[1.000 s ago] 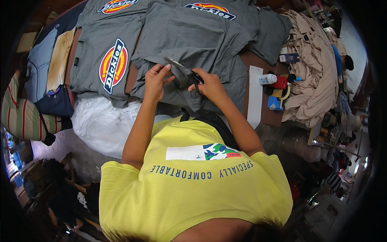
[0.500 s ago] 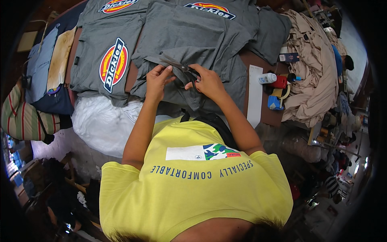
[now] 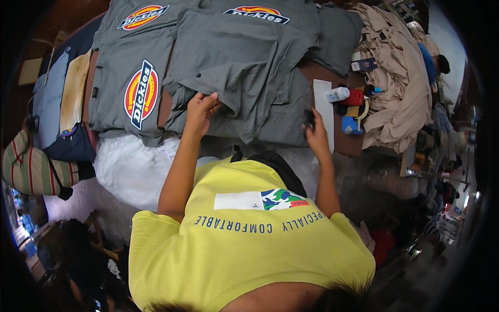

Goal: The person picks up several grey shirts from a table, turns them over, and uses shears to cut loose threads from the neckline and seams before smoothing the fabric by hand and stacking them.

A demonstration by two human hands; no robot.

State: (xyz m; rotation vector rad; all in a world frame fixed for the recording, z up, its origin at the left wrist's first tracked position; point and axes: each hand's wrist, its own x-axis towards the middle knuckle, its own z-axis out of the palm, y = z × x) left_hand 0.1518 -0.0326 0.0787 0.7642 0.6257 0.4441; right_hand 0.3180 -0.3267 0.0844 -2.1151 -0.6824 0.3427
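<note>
The front edge of the gray garment (image 3: 244,88) appears to be pinched between thumb and fingers of the left hand (image 3: 201,113); the garment is laid loose and rumpled on the brown table (image 3: 347,145), directly ahead of the wearer, right of a folded gray shirt (image 3: 130,67). A dark object (image 3: 309,119) is gripped in the right hand (image 3: 318,136), held out by the garment's right side, next to the white paper strip (image 3: 322,94). Its type can't be confirmed due to blur; possibly scissors. Contact with the fabric there can't be told either. Step in hand, as judged: edge being kept under control by the left while the tool is held off to the side. For the next move, the pinched edge should be kept located, and the dark object either parked clear of the cloth or brought back to the edge under control.
</note>
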